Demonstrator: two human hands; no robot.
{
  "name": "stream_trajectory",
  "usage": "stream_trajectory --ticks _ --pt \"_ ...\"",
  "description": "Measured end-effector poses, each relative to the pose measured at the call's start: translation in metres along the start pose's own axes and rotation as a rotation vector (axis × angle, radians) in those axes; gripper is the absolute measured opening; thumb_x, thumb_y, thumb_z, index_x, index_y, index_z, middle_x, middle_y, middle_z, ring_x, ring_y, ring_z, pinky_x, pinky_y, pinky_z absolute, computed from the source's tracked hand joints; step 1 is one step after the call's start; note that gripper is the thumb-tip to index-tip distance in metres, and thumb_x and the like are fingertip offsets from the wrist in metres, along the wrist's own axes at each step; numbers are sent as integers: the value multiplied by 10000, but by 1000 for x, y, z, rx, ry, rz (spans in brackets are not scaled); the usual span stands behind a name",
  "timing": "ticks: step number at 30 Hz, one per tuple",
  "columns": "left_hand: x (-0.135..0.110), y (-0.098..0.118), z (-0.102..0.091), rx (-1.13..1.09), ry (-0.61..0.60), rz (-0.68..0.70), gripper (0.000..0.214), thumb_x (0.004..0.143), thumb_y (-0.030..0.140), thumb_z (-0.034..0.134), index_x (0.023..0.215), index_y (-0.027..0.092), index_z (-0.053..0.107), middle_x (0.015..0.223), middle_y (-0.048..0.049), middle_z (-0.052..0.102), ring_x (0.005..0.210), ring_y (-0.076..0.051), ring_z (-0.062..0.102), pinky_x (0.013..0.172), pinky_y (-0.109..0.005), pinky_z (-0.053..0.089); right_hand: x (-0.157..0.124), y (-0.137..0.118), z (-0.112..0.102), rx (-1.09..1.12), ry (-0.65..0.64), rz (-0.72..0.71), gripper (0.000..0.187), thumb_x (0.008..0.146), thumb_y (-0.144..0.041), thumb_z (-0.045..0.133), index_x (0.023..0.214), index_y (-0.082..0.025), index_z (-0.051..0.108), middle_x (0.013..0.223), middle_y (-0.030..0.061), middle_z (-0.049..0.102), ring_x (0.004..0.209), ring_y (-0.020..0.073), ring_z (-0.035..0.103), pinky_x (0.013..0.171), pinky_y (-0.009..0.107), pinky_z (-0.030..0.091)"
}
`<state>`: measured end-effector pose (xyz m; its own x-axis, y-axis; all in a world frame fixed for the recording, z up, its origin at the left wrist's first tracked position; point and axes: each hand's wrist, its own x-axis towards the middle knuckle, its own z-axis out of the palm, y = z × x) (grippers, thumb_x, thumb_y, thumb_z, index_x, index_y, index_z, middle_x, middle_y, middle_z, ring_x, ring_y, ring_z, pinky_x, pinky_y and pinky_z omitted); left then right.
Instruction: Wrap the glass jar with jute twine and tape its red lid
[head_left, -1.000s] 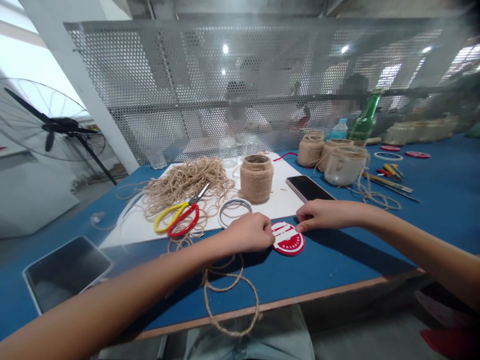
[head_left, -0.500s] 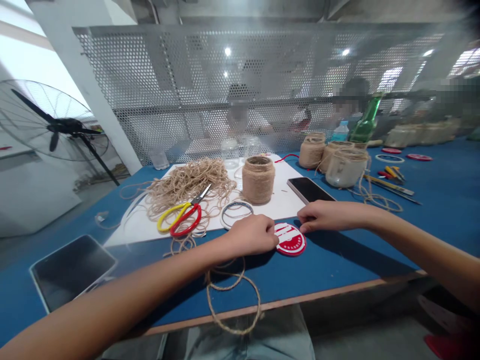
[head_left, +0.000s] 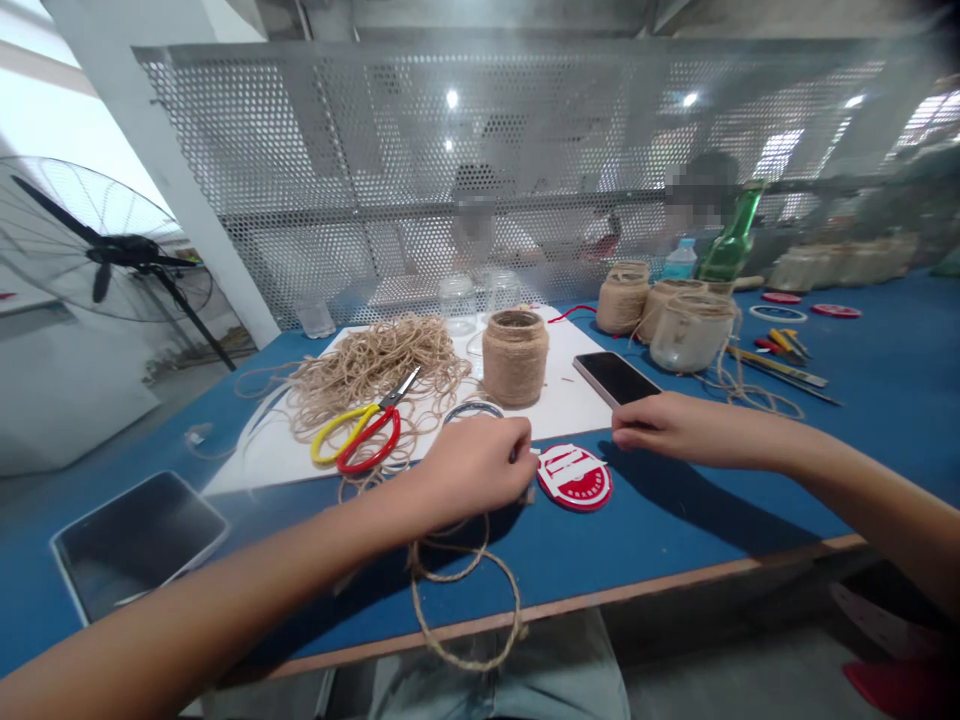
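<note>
A round red badge [head_left: 574, 477] with a white design lies flat on the blue table [head_left: 675, 520]. My left hand [head_left: 474, 470] is just left of it, fingers curled and pinched on what seems a small pale strip [head_left: 534, 452]. My right hand [head_left: 664, 425] rests to its upper right, fingers extended and apart from the badge, close to the corner of a black smartphone [head_left: 616, 379]. A loop of jute twine [head_left: 465, 590] lies under my left forearm. A thin metal ring [head_left: 472, 410] is partly hidden behind my left hand.
A white board [head_left: 555, 400] holds a tangled twine pile [head_left: 375, 370], yellow-and-red scissors [head_left: 364, 437] and a twine-wrapped jar [head_left: 515, 357]. A tablet [head_left: 139, 545] lies at front left. More jars, a green bottle [head_left: 729, 245] and hand tools stand at back right.
Both hands have drawn back from the badge's edges, the left moving left and the right moving right. The badge's white design now looks larger.
</note>
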<state>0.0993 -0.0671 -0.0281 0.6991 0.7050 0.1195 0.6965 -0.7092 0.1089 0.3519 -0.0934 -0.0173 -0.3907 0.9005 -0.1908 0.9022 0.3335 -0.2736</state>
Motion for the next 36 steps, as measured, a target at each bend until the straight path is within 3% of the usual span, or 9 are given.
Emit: stream_trajectory --ticks 5,9,17,22,24,27,29,33,36 --pt "-19 -20 -23 411 77 -28 274 842 358 363 840 159 551 779 -82 607 737 -222 577 532 -260 353 -12 -2 5 15 62 32 328 865 -428 356 716 -185 516 702 32 578 620 151 499 557 254 330" --pt "-27 -39 -20 407 -62 81 185 811 318 446 826 176 565 840 -72 599 775 -211 562 565 -265 390 -9 -10 2 0 123 31 303 868 -397 355 723 -189 520 705 30 597 619 149 511 553 249 321" --pt "-25 -63 -13 330 -75 254 129 845 223 415 858 195 540 873 -45 575 784 -162 534 643 -249 383 5 -25 7 -150 115 34 267 866 -331 368 718 -189 540 672 47 601 588 157 512 529 256 315" --pt "-16 -69 -27 220 1 298 106 845 177 392 867 185 495 818 -25 574 727 -144 504 664 -260 357 20 -46 10 -124 341 -251 212 869 -262 384 924 -169 567 904 103 613 826 207 550 719 319 422" --pt "-14 -67 -33 190 85 295 114 854 181 368 881 179 478 802 -28 559 716 -145 489 653 -262 354 30 -56 11 -173 494 -378 297 861 -241 414 1130 -142 494 1103 152 551 1016 249 500 855 387 400" --pt "-13 -63 -38 95 183 309 153 877 222 327 906 169 468 817 -38 536 738 -144 482 666 -258 373 47 -69 10 -179 589 -528 350 876 -249 410 1209 -146 441 1219 174 484 1141 267 425 931 442 354" --pt "-14 -61 -39 29 215 331 174 887 232 304 917 162 461 838 -43 526 758 -141 483 692 -261 387 56 -75 7 -131 570 -600 286 874 -196 391 1140 -159 491 1173 158 516 1103 252 451 905 426 369" --pt "-20 -63 -41 -4 267 347 182 893 213 280 936 158 447 856 -49 516 768 -141 474 720 -276 396 60 -81 2 -2 442 -580 205 890 -249 383 934 -150 557 820 80 591 768 185 524 713 321 411" --pt "-24 -64 -43 13 282 354 171 893 199 284 942 161 443 852 -48 513 768 -143 472 714 -278 404 54 -84 2 169 313 -581 234 898 -317 388 920 -152 551 806 46 591 727 150 523 672 264 396"
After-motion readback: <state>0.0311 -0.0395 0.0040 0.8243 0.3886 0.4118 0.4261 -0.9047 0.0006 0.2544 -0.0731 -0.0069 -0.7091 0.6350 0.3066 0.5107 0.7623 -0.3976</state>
